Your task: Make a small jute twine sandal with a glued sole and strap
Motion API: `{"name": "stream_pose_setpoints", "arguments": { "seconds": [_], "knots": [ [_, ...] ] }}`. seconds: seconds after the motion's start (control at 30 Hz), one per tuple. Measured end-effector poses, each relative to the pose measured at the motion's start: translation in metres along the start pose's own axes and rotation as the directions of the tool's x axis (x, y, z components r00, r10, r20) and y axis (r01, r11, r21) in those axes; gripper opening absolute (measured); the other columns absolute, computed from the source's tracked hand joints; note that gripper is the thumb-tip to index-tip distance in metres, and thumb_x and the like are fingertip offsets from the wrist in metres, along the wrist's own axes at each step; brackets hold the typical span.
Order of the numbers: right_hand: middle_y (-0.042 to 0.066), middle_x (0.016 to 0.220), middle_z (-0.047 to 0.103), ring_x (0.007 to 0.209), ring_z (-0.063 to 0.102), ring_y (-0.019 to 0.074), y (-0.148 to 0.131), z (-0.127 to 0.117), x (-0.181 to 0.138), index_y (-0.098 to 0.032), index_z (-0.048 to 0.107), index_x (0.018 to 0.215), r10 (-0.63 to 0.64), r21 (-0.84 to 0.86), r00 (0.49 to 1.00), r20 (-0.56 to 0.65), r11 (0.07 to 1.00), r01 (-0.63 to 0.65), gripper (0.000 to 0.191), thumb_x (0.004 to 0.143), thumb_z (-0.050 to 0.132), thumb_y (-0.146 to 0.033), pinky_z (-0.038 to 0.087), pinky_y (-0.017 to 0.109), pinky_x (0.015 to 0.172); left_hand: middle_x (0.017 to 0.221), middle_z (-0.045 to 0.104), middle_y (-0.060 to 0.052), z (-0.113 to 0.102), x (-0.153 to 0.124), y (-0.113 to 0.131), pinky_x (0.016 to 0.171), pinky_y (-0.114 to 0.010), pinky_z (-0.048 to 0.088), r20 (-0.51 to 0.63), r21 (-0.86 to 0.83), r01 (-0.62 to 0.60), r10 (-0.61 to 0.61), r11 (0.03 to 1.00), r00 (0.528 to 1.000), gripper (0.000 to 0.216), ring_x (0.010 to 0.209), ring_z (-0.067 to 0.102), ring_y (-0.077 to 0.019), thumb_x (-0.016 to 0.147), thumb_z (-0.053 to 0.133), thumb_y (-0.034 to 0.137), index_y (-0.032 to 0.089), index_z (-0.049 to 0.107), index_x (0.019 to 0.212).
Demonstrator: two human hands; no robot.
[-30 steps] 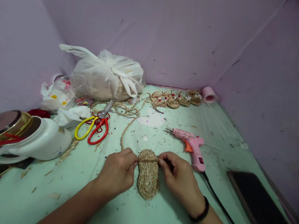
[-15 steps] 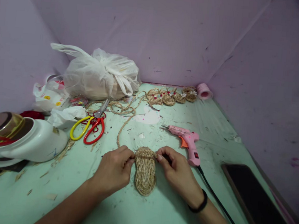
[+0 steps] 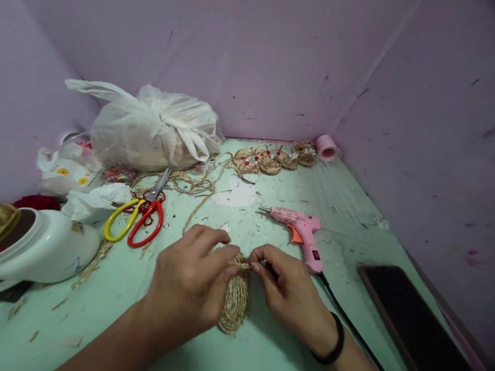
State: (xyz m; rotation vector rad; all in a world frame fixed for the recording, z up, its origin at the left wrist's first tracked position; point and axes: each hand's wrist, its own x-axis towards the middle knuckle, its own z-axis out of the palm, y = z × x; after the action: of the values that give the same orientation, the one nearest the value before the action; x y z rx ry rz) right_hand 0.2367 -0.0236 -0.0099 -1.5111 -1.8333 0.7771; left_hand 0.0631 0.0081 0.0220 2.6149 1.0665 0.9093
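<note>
Head view: a flat, bumpy oval of coiled straw rope [image 3: 235, 306] lies near the front edge of the green desk [image 3: 266, 350]. The right hand [image 3: 289, 286] pinches a thin twisted strand [image 3: 242, 265] across its top. The left hand [image 3: 191, 275] curls over its left side, but I cannot tell if it grips. A smooth pink glue gun [image 3: 301, 222] lies toward the right edge, and a crinkly white bag [image 3: 157, 130] sits by the back edge.

Left hand [image 3: 191, 275], lower centre: back up, fingers [image 3: 218, 257] bent, aimed right. Right hand [image 3: 286, 286], just right of it: thumb and index tips pinched. Left forearm [image 3: 109, 343] enters lower left, right forearm [image 3: 359, 368] lower right.
</note>
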Motion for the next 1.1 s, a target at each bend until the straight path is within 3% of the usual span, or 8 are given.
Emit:
{"name": "stream_pose_setpoints", "arguments": {
  "seconds": [0.07,0.17,0.33,0.47,0.6,0.8,0.97,1.1],
  "knots": [
    [-0.001,0.069,0.057,0.063,0.051,0.0128,-0.002,0.0,0.0,-0.019,0.053,0.076,-0.026,0.041,1.0,-0.001,0.999,0.026,0.012,0.079,0.043,-0.012,0.036,0.024,0.058,0.076,0.062,-0.006,0.006,0.006,0.006,0.067,-0.035,0.042,0.067,0.062,-0.087,0.082,0.994,0.994,0.016,0.077,0.052,-0.0209,0.073,0.05,0.011,0.016,0.064,0.079],
    [0.0,0.071,0.061,0.066,0.054,0.0137,-0.001,0.0,0.001,-0.019,0.057,0.076,0.041,0.073,0.999,-0.015,0.997,-0.04,0.013,0.08,0.045,-0.015,0.038,0.024,0.06,0.063,0.059,-0.005,0.012,0.009,0.007,0.063,-0.036,0.04,0.107,0.077,-0.067,0.058,0.995,0.993,0.018,0.064,0.05,-0.0182,0.074,0.047,0.01,0.015,0.063,0.069],
    [0.001,0.066,0.066,0.061,0.057,0.0163,0.0,0.001,0.003,-0.021,0.064,0.072,0.313,-0.048,0.95,0.02,0.949,-0.312,0.014,0.077,0.052,-0.026,0.038,0.025,0.054,0.062,0.059,-0.003,0.013,0.006,-0.006,0.063,-0.034,0.039,0.109,0.037,0.146,-0.15,0.989,0.983,0.019,0.063,0.052,-0.0168,0.077,0.047,0.014,0.016,0.062,0.067],
    [0.001,0.068,0.068,0.063,0.059,0.0171,0.0,0.003,0.003,-0.022,0.067,0.073,0.315,-0.138,0.949,0.029,0.941,-0.308,0.014,0.076,0.053,-0.024,0.039,0.026,0.054,0.067,0.062,-0.002,0.019,0.005,-0.011,0.066,-0.031,0.04,0.161,-0.023,0.349,-0.341,0.937,0.926,0.017,0.068,0.054,-0.0164,0.078,0.049,0.019,0.018,0.064,0.07],
    [0.001,0.077,0.069,0.071,0.06,0.0178,0.002,0.003,0.003,-0.021,0.066,0.078,0.292,-0.112,0.956,-0.012,0.95,-0.292,0.018,0.078,0.047,-0.018,0.041,0.027,0.06,0.067,0.063,-0.001,0.027,0.004,-0.009,0.065,-0.029,0.04,0.228,-0.053,0.444,-0.422,0.894,0.877,0.017,0.068,0.055,-0.0157,0.078,0.05,0.02,0.02,0.065,0.069],
    [0.003,0.081,0.068,0.076,0.06,0.0188,0.007,0.002,0.003,-0.02,0.066,0.082,0.253,-0.08,0.967,-0.035,0.964,-0.255,0.02,0.078,0.047,-0.017,0.043,0.029,0.067,0.067,0.063,-0.001,0.031,0.002,-0.004,0.067,-0.031,0.04,0.194,-0.013,0.37,-0.361,0.929,0.912,0.019,0.066,0.055,-0.0156,0.078,0.049,0.018,0.02,0.066,0.072],
    [0.002,0.075,0.066,0.07,0.059,0.0172,0.004,0.003,0.002,-0.021,0.066,0.081,0.197,-0.082,0.98,-0.031,0.977,-0.199,0.012,0.075,0.055,-0.022,0.043,0.028,0.063,0.065,0.063,-0.002,0.034,-0.001,-0.001,0.066,-0.033,0.04,0.174,0.049,0.293,-0.297,0.955,0.939,0.018,0.065,0.056,-0.0167,0.076,0.049,0.016,0.019,0.066,0.071],
    [0.001,0.073,0.064,0.066,0.058,0.0154,0.003,0.007,0.002,-0.021,0.066,0.078,0.149,-0.118,0.987,-0.055,0.981,-0.155,0.009,0.075,0.057,-0.021,0.04,0.026,0.059,0.065,0.062,-0.002,0.026,0.003,-0.002,0.065,-0.03,0.04,0.276,0.025,0.301,-0.296,0.953,0.914,0.019,0.066,0.056,-0.0163,0.076,0.048,0.017,0.02,0.066,0.07]
  ]
}}
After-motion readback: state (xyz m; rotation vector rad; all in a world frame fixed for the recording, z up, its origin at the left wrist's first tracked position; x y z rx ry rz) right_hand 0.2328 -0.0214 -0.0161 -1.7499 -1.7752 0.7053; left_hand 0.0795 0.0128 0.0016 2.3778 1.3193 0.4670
